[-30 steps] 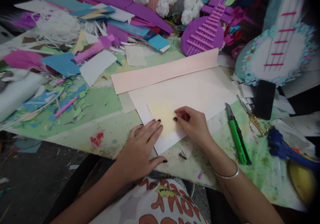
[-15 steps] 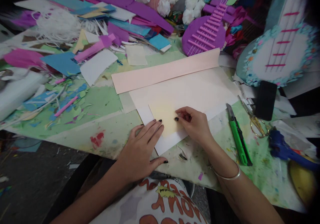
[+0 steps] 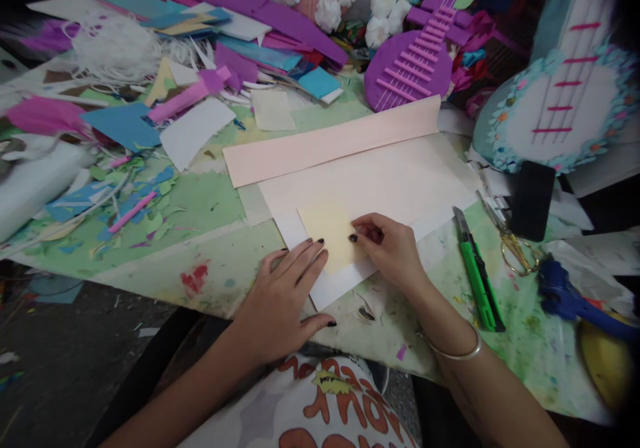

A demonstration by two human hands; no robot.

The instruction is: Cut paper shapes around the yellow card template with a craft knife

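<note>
A small pale yellow sheet of paper [image 3: 327, 225] lies on larger white paper [image 3: 330, 295] in front of me. My left hand [image 3: 280, 295] rests flat, fingers spread, its fingertips on the yellow sheet's left part and the white paper. At the sheet's right edge, my right hand [image 3: 387, 248] is closed in a pinch, thumb against forefinger, on the yellow paper. Beyond them a cream sheet [image 3: 375, 175] covers most of the white paper. Across its far side runs a folded pale pink paper strip [image 3: 330, 143].
Right of my hands lie a green box cutter [image 3: 477, 278], gold-handled scissors [image 3: 517, 251], a black phone [image 3: 533, 201] and a blue glue gun [image 3: 565, 298]. Paper scraps [image 3: 150, 215] litter the left. Behind stand a purple paper guitar [image 3: 407, 68] and a pale blue one [image 3: 555, 111].
</note>
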